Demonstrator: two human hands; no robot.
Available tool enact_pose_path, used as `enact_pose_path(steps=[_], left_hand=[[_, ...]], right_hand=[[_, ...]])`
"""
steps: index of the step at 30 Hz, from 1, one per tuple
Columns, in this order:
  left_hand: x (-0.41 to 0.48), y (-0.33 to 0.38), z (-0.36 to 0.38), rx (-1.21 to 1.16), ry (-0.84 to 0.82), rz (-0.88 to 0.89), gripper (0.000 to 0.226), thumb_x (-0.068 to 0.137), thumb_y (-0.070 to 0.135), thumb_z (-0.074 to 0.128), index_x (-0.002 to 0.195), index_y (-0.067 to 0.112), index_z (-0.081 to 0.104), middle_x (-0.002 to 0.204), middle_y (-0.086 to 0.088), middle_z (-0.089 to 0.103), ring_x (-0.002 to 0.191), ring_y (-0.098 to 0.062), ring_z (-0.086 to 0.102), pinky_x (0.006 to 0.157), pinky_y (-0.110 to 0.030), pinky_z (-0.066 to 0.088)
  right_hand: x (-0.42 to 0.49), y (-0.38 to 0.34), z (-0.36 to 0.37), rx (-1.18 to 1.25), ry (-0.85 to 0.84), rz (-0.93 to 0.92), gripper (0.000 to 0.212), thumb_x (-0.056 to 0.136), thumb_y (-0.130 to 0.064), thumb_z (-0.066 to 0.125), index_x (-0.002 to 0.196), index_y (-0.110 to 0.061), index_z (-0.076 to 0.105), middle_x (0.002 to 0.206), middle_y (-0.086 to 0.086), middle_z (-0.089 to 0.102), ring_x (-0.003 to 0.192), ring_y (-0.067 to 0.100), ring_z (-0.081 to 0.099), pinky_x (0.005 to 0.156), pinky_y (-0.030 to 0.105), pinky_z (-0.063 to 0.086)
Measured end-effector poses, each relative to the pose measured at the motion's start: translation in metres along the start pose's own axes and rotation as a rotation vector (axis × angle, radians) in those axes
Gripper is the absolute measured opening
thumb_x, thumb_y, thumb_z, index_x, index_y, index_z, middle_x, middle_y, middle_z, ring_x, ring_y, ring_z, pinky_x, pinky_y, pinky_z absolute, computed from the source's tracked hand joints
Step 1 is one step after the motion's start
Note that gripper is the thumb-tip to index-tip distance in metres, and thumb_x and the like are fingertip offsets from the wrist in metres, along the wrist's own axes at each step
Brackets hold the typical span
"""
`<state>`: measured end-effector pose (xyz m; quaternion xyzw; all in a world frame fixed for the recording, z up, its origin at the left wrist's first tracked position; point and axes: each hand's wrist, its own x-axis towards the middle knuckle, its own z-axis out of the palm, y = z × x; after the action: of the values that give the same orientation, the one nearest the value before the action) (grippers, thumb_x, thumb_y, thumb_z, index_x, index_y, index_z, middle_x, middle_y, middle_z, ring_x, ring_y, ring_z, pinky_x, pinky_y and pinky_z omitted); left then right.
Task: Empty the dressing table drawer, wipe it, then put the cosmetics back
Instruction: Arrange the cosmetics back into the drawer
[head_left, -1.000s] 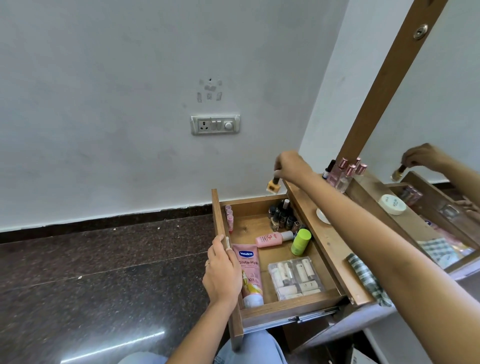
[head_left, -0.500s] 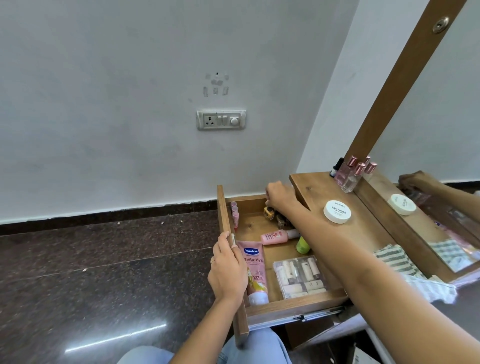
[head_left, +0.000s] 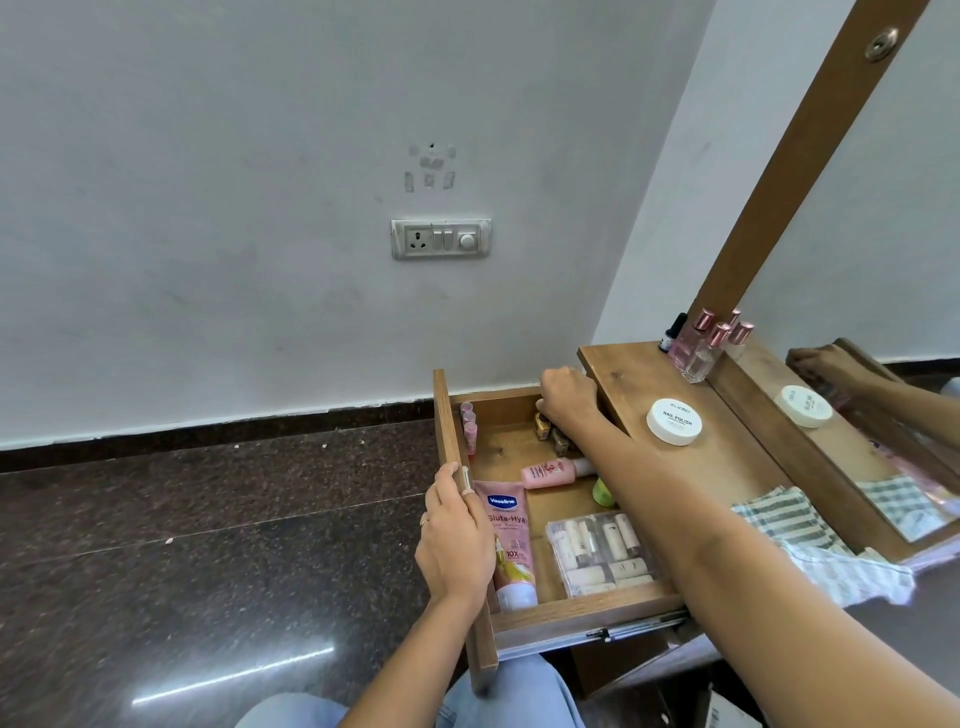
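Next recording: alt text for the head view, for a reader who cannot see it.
A person's right hand is among small bottles at the far end of an open drawer, while the left hand grips its front panel. A Vaseline tube and a clear pouch lie inside.

— Bright enough?
— Yes. The light is soft and even, and the white wall (head_left: 208, 208) carries no hard shadows.
— Any glare?
— One long white streak on the polished dark floor (head_left: 234, 675), bottom left.
— Sharpness?
— Crisp in the middle: the lettering on the Vaseline tube (head_left: 506, 540) and the nail polish jar (head_left: 674, 422) reads clearly. The right forearm (head_left: 727, 545), nearest the lens, looks soft and oversized.
— Distortion?
— Wide-angle. The mirror frame (head_left: 805, 156) leans hard, and the skirting (head_left: 208, 444) bows towards the edges.
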<state>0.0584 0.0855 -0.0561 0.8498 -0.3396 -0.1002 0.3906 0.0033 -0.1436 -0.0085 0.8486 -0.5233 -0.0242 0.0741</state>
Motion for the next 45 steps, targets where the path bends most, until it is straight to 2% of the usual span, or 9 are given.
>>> enact_pose_path(steps=[10, 14, 17, 20, 25, 28, 31, 41, 45], left_hand=[[-0.001, 0.002, -0.003, 0.002, -0.001, 0.005, 0.036, 0.100, 0.030, 0.041, 0.136, 0.025, 0.040, 0.127, 0.000, 0.058, 0.094, -0.017, 0.064, 0.063, -0.029, 0.048], [0.000, 0.001, -0.002, 0.008, -0.008, 0.002, 0.036, 0.100, 0.029, 0.040, 0.136, 0.025, 0.040, 0.127, 0.000, 0.057, 0.094, -0.017, 0.063, 0.061, -0.027, 0.044], [0.000, 0.000, 0.000, 0.005, -0.003, 0.010, 0.036, 0.100, 0.028, 0.041, 0.136, 0.025, 0.040, 0.127, -0.001, 0.058, 0.093, -0.018, 0.064, 0.060, -0.026, 0.044], [0.000, 0.000, 0.001, 0.012, -0.003, 0.010, 0.037, 0.100, 0.029, 0.041, 0.136, 0.025, 0.040, 0.128, 0.000, 0.058, 0.094, -0.018, 0.064, 0.061, -0.027, 0.048], [0.000, 0.000, 0.001, 0.018, -0.003, 0.010, 0.037, 0.100, 0.030, 0.041, 0.136, 0.026, 0.039, 0.129, 0.000, 0.057, 0.095, -0.018, 0.064, 0.061, -0.029, 0.048], [-0.001, 0.000, 0.001, 0.018, 0.000, 0.013, 0.037, 0.100, 0.030, 0.042, 0.136, 0.026, 0.040, 0.129, 0.001, 0.057, 0.096, -0.017, 0.064, 0.061, -0.026, 0.046], [0.000, 0.000, 0.001, 0.021, 0.001, 0.011, 0.036, 0.100, 0.030, 0.041, 0.136, 0.027, 0.039, 0.130, 0.002, 0.057, 0.100, -0.018, 0.064, 0.066, -0.031, 0.051], [0.000, 0.000, 0.002, 0.019, 0.007, 0.012, 0.037, 0.100, 0.031, 0.041, 0.136, 0.027, 0.039, 0.129, 0.003, 0.056, 0.100, -0.018, 0.064, 0.068, -0.034, 0.053], [0.000, -0.001, 0.002, 0.022, 0.011, 0.017, 0.036, 0.100, 0.031, 0.042, 0.135, 0.029, 0.038, 0.126, 0.004, 0.057, 0.098, -0.017, 0.064, 0.067, -0.035, 0.055]], right_hand=[[-0.002, -0.001, -0.002, 0.043, 0.003, -0.011, 0.021, 0.086, -0.022, 0.063, 0.101, -0.008, 0.063, 0.099, 0.010, 0.067, 0.095, 0.027, 0.063, 0.071, 0.035, 0.053], [0.006, 0.013, -0.024, 0.127, 0.122, -0.031, 0.024, 0.085, -0.025, 0.059, 0.094, -0.004, 0.065, 0.093, 0.014, 0.067, 0.095, 0.031, 0.062, 0.066, 0.030, 0.044], [0.017, 0.046, -0.051, 0.198, 0.275, 0.035, 0.030, 0.092, -0.027, 0.055, 0.102, 0.000, 0.064, 0.100, 0.018, 0.064, 0.105, 0.032, 0.056, 0.079, 0.038, 0.050], [0.028, 0.087, -0.068, 0.002, 0.380, 0.104, 0.031, 0.097, -0.028, 0.050, 0.109, -0.001, 0.059, 0.107, 0.018, 0.062, 0.112, 0.033, 0.049, 0.088, 0.040, 0.045], [0.038, 0.126, -0.076, -0.304, 0.167, 0.267, 0.030, 0.097, -0.024, 0.044, 0.121, -0.010, 0.057, 0.124, 0.013, 0.058, 0.125, 0.032, 0.037, 0.098, 0.040, 0.033], [0.038, 0.131, -0.072, -0.345, 0.060, 0.306, 0.031, 0.097, -0.022, 0.041, 0.120, -0.014, 0.058, 0.125, 0.009, 0.058, 0.126, 0.029, 0.035, 0.099, 0.037, 0.030], [0.038, 0.132, -0.068, -0.342, -0.006, 0.333, 0.032, 0.094, -0.015, 0.040, 0.118, -0.017, 0.060, 0.123, 0.007, 0.059, 0.124, 0.027, 0.035, 0.100, 0.034, 0.028], [0.042, 0.134, -0.071, -0.335, 0.030, 0.330, 0.028, 0.091, -0.008, 0.050, 0.117, -0.005, 0.059, 0.120, 0.015, 0.058, 0.120, 0.032, 0.041, 0.099, 0.036, 0.035], [0.043, 0.138, -0.071, -0.356, 0.061, 0.319, 0.025, 0.088, -0.004, 0.054, 0.112, -0.005, 0.061, 0.110, 0.015, 0.062, 0.114, 0.031, 0.045, 0.095, 0.035, 0.038]])
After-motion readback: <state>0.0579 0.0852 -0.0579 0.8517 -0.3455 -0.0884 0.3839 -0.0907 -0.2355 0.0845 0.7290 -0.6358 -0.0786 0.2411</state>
